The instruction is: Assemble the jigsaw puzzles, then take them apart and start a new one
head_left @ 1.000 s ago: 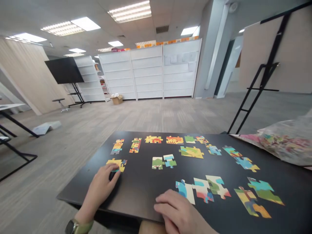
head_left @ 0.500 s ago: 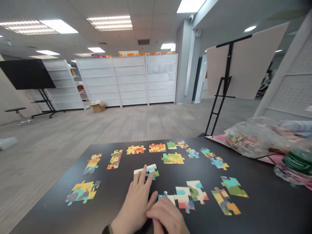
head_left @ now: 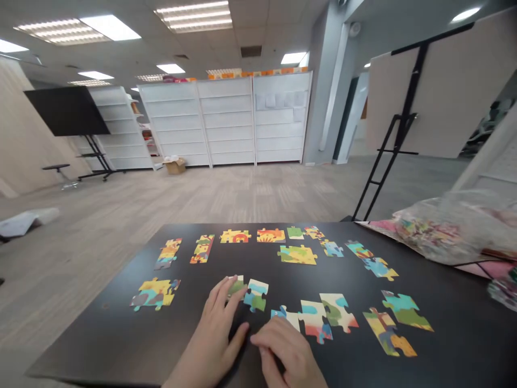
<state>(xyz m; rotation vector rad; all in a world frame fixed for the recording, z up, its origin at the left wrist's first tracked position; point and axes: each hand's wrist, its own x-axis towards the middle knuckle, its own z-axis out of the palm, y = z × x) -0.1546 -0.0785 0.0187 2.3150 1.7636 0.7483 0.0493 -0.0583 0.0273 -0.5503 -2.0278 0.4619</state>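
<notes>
My left hand (head_left: 220,323) is spread, its fingertips resting on a green and cream puzzle piece (head_left: 237,284). Just right of those fingertips lies a blue, white and green piece (head_left: 256,295), with a narrow gap between the two. My right hand (head_left: 288,350) is curled near the table's front, thumb and fingers close together; whether anything is between them is hidden. Its knuckles are beside a blue and white piece (head_left: 286,317), partly covered. Joined to that is a cream and red piece (head_left: 316,319), which adjoins a green and cream piece (head_left: 338,311).
Several puzzle clusters lie around the black table (head_left: 100,334), including a yellow and teal one (head_left: 155,293) at left and a brown and yellow one (head_left: 390,331) at right. Plastic bags (head_left: 436,226) sit at the right edge. Beyond stands an easel (head_left: 398,134).
The view has shifted, moving the scene mostly rightward. My left fingers have drawn the green and cream piece apart from the blue, white and green one. My right hand remains curled.
</notes>
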